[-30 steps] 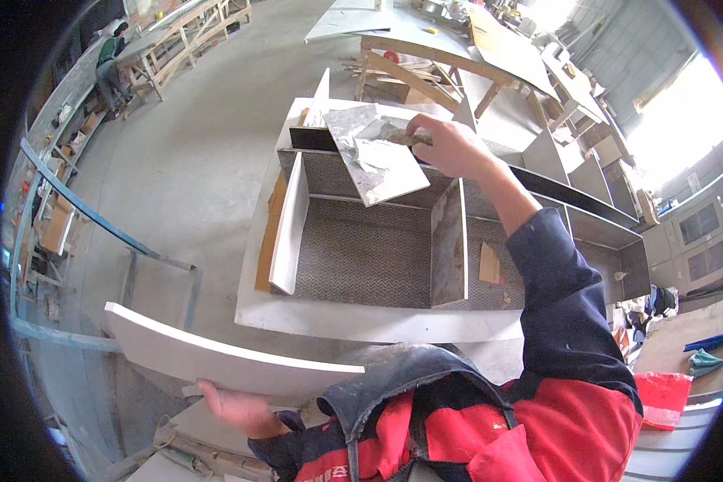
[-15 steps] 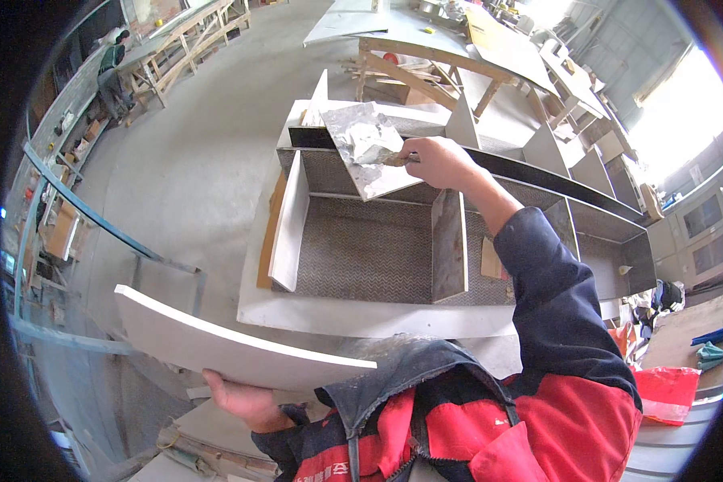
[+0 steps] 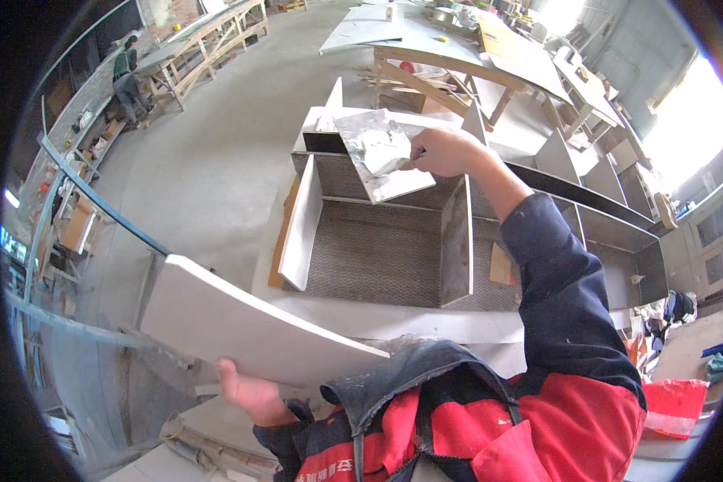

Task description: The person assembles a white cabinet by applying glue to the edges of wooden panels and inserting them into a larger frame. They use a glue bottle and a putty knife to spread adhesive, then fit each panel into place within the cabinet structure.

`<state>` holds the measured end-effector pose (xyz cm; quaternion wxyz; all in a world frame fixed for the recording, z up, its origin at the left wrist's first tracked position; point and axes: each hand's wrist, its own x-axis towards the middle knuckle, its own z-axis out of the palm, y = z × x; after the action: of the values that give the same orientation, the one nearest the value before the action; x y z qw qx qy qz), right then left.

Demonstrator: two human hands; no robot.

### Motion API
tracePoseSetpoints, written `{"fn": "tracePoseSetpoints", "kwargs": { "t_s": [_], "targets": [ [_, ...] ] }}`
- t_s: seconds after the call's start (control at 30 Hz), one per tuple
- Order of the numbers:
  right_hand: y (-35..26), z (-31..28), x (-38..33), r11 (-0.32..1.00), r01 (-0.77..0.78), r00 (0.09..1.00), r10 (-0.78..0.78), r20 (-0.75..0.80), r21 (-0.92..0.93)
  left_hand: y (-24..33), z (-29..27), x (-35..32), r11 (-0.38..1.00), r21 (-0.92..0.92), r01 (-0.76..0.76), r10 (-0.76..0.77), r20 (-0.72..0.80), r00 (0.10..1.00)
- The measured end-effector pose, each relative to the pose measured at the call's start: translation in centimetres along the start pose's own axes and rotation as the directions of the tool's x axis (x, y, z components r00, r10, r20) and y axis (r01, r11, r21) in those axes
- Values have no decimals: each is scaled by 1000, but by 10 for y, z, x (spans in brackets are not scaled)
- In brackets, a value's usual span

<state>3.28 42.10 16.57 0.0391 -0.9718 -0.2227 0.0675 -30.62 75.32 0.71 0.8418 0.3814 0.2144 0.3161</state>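
Right hand (image 3: 444, 152), fingers curled closed, grips partly hidden tool (image 3: 407, 165) at paste-smeared grey slab (image 3: 408, 185); left hand (image 3: 253, 394), fingers mostly hidden, holds flat white board (image 3: 245, 325).

a white worktop (image 3: 402, 323) under a grey compartmented cabinet (image 3: 377, 253), a flat board (image 3: 403, 186) with white paste (image 3: 380, 149) atop the cabinet

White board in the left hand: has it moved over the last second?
Yes: judged against the blue rail, the white board has shifted up and rightward in the view, its left corner now appearing at the rail's lower end.
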Motion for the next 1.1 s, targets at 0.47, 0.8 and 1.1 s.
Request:
{"fn": "tracePoseSetpoints", "kwargs": {
  "t_s": [0.47,0.8,1.1],
  "targets": [
    [-4,5,-82,-287,-5,900,-419,-121,958,22,55,17,888,431,-157,-96,510,855],
    [1,19,-130,-341,14,870,-459,-179,940,9,97,10,821,541,-183,-259,638,726],
    [5,4,-137,-223,51,878,-454,-150,973,1,110,8,810,553,-196,-283,661,695]
  ]
}}
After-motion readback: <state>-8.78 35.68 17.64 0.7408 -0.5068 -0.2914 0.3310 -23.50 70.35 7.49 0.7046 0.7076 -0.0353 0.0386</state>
